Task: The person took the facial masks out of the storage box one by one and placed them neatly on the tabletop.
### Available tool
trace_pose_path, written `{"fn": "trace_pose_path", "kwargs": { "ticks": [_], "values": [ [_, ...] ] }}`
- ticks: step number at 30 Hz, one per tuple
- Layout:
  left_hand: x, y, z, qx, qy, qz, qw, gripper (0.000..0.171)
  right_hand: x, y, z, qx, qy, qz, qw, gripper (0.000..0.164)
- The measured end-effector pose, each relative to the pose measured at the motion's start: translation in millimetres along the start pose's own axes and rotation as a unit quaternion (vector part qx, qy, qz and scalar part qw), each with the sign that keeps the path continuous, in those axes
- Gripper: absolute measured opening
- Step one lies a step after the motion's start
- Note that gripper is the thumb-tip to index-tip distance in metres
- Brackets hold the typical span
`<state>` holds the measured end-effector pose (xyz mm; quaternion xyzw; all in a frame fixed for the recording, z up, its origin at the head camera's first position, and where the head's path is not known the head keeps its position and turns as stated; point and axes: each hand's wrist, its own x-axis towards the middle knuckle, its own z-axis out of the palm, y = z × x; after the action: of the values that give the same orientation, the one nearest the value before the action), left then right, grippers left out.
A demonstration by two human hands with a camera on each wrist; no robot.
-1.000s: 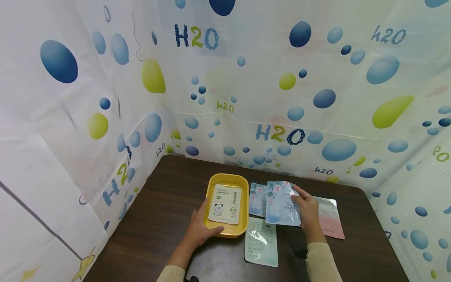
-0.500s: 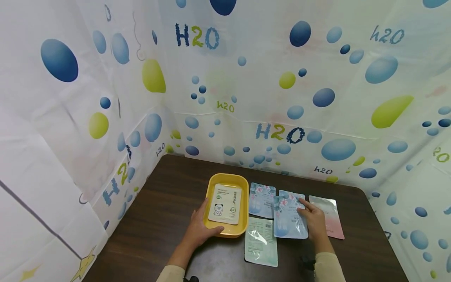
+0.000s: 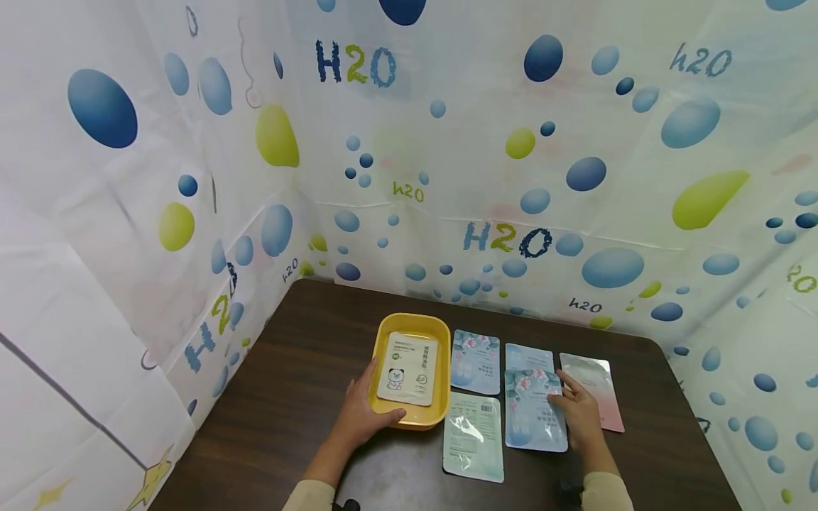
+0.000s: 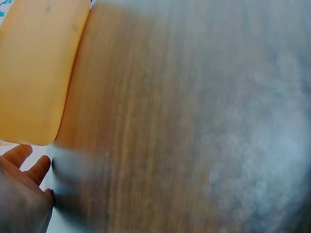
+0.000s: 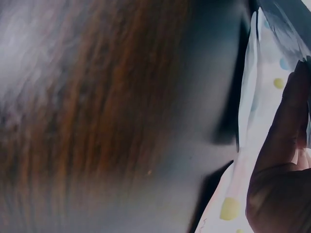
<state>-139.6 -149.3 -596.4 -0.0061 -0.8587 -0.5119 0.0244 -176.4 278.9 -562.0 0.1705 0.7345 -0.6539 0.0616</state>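
Observation:
My right hand (image 3: 580, 411) pinches the right edge of a blue sheet mask packet (image 3: 533, 420) printed with pink flowers, thumb on its front. This packet overlaps the lower part of a matching blue packet (image 3: 529, 357) behind it. In the right wrist view, the thumb side of the right hand (image 5: 277, 160) shows against the packet's shiny film. At the left, my left hand (image 3: 367, 408) spreads around the near left corner of a yellow tray (image 3: 415, 420), fingers straight along its side, thumb along its front. A cream packet (image 3: 407, 369) with a bear print lies inside the tray.
Another blue flowered packet (image 3: 476, 362) lies right of the tray, with a green packet (image 3: 473, 436) in front of it. A silver and pink packet (image 3: 597, 390) lies beyond the right hand. A patterned curtain (image 3: 479, 142) hangs behind the dark wooden table (image 3: 275, 383).
My right hand has moved right and toward me with the blue packet, uncovering the left blue packet and the one behind. The left hand and tray have stayed in place.

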Motion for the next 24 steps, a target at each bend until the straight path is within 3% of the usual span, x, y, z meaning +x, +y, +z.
{"fn": "trace_pose_path", "kwargs": {
  "ticks": [6,15,24],
  "values": [
    [0.2,0.1,-0.1,-0.003,0.000,0.005,1.0000,0.121,-0.8,1.6,-4.4,-0.010,0.000,-0.001,1.000,0.070],
    [0.0,2.1,-0.6,-0.011,0.000,0.008,0.9999,0.119,-1.2,11.4,-17.3,-0.112,0.000,-0.012,0.994,0.057],
    [-0.5,1.3,0.0,-0.010,0.006,0.017,0.9998,0.120,-6.6,27.4,-32.0,-0.136,-0.027,-0.004,0.990,0.057]
  ]
}}
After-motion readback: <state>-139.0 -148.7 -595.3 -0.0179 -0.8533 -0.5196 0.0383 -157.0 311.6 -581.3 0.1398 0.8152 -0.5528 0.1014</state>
